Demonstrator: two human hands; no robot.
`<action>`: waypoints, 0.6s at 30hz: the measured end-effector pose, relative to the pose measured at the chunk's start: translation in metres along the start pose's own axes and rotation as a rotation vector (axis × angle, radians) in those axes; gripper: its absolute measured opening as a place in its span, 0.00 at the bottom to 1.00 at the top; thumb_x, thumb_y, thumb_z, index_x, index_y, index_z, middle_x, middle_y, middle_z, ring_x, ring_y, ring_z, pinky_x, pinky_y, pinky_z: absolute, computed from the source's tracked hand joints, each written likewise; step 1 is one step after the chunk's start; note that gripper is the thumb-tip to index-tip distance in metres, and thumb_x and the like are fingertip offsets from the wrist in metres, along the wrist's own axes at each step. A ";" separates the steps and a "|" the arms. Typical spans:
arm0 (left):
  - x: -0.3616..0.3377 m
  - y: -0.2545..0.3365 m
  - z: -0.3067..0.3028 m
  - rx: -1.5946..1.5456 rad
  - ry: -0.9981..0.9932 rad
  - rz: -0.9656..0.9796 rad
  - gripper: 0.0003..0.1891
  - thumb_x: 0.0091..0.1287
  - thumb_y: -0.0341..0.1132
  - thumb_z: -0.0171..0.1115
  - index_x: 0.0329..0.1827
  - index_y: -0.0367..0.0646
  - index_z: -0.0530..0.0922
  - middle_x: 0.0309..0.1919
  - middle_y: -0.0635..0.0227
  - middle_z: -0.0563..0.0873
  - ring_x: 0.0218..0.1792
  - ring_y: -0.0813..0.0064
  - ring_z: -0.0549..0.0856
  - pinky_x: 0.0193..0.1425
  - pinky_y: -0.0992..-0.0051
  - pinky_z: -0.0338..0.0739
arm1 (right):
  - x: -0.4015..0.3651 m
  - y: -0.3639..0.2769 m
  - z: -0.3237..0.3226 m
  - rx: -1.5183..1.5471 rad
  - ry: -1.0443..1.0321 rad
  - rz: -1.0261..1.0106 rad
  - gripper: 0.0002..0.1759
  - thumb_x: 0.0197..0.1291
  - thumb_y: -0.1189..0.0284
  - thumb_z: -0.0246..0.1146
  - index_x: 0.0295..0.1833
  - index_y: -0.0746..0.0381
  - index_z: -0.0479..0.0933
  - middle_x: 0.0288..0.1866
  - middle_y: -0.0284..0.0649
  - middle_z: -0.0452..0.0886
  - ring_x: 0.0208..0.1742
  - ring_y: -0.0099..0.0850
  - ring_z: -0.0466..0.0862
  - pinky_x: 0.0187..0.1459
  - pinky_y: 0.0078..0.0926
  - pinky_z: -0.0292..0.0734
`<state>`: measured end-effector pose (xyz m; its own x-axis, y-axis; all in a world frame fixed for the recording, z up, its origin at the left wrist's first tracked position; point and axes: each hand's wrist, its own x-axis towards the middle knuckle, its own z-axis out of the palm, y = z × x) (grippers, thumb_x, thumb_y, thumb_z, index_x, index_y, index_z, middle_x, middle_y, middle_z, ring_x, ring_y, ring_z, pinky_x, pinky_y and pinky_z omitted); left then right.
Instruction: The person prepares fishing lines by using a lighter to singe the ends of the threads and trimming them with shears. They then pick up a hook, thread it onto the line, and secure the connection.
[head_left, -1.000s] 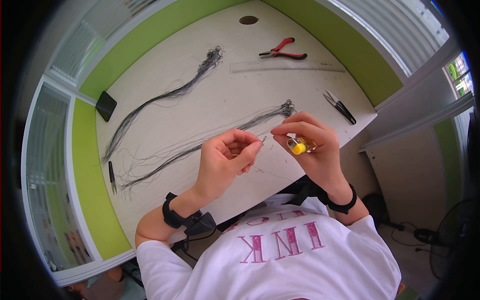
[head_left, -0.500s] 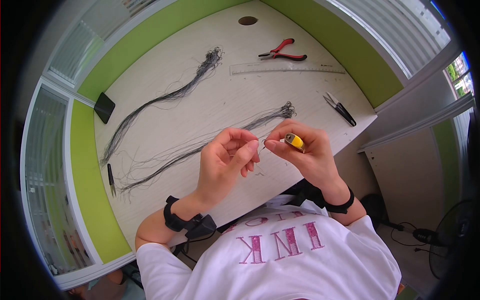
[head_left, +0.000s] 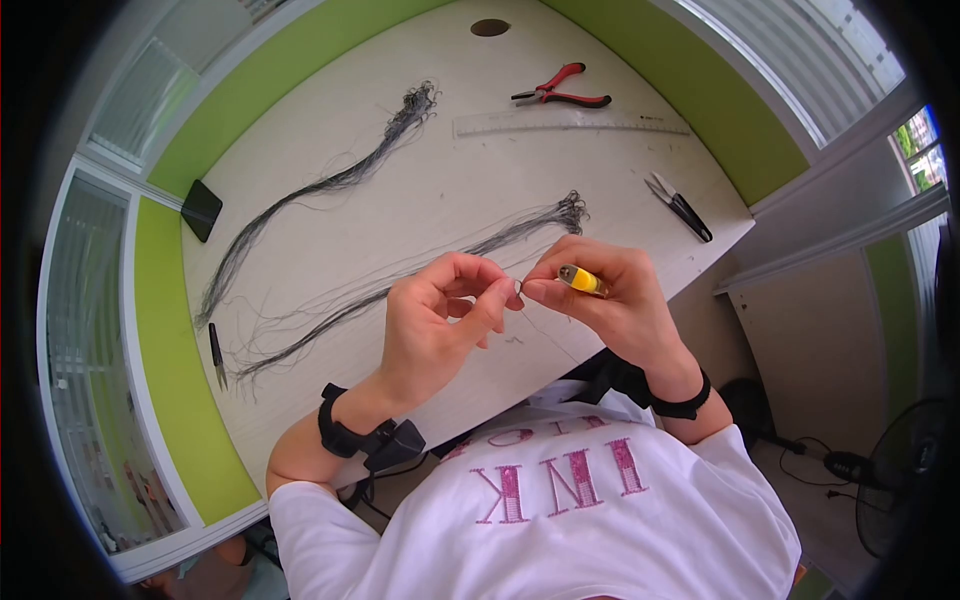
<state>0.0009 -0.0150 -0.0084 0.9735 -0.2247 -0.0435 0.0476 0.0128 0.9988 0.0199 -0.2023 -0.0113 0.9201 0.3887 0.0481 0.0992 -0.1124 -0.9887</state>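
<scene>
My left hand (head_left: 438, 320) pinches a small dark fish hook (head_left: 519, 287) between thumb and forefinger; the fingers mostly cover it. Right beside it, fingertips almost touching, my right hand (head_left: 600, 300) is closed around a short yellow tool (head_left: 583, 281) whose working end is hidden. A thin line (head_left: 546, 333) runs from the fingertips down toward the table's front edge. Behind my hands lies a bundle of hooked lines (head_left: 500, 238), its curled ends at the right. A second bundle of hooked lines (head_left: 335, 183) stretches across the table's left half.
Red-handled pliers (head_left: 562, 92) rest behind a clear ruler (head_left: 570, 123). Black thread snips (head_left: 683, 208) lie near the right edge, and another black pair (head_left: 216, 352) at the left. A dark flat object (head_left: 201, 211) leans by the green partition (head_left: 180, 340).
My fingertips have come closer together, and the thin line now shows hanging below them. My left hand has shifted slightly left. The view has tilted a little.
</scene>
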 end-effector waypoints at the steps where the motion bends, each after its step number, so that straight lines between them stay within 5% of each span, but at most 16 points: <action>1: 0.000 0.001 0.000 -0.021 0.020 -0.005 0.06 0.63 0.30 0.59 0.37 0.36 0.76 0.29 0.66 0.84 0.26 0.85 0.80 0.24 0.87 0.73 | 0.000 0.001 0.000 0.000 -0.001 0.001 0.06 0.56 0.75 0.64 0.34 0.68 0.78 0.31 0.35 0.78 0.33 0.20 0.74 0.34 0.16 0.68; 8: 0.001 0.003 0.000 -0.040 0.059 0.005 0.04 0.64 0.26 0.55 0.38 0.34 0.74 0.29 0.61 0.82 0.23 0.83 0.79 0.22 0.87 0.72 | 0.001 0.008 0.001 0.158 0.116 -0.042 0.08 0.56 0.74 0.64 0.33 0.69 0.76 0.28 0.32 0.74 0.30 0.17 0.70 0.31 0.17 0.66; 10: 0.002 0.000 -0.001 -0.050 0.028 -0.015 0.06 0.63 0.31 0.58 0.38 0.36 0.75 0.29 0.66 0.84 0.24 0.86 0.79 0.23 0.87 0.72 | 0.002 0.002 0.003 0.196 0.158 -0.082 0.08 0.56 0.75 0.64 0.33 0.70 0.76 0.29 0.32 0.74 0.31 0.17 0.71 0.32 0.17 0.66; 18: 0.003 -0.002 -0.002 -0.045 -0.014 -0.034 0.08 0.63 0.31 0.60 0.40 0.36 0.76 0.31 0.66 0.84 0.26 0.86 0.79 0.24 0.87 0.72 | 0.007 0.002 -0.002 0.053 -0.045 -0.045 0.07 0.54 0.76 0.64 0.33 0.69 0.75 0.30 0.34 0.74 0.33 0.19 0.72 0.35 0.18 0.68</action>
<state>0.0045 -0.0143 -0.0101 0.9678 -0.2398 -0.0769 0.0911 0.0486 0.9947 0.0271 -0.2017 -0.0129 0.8970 0.4334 0.0873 0.1188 -0.0460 -0.9919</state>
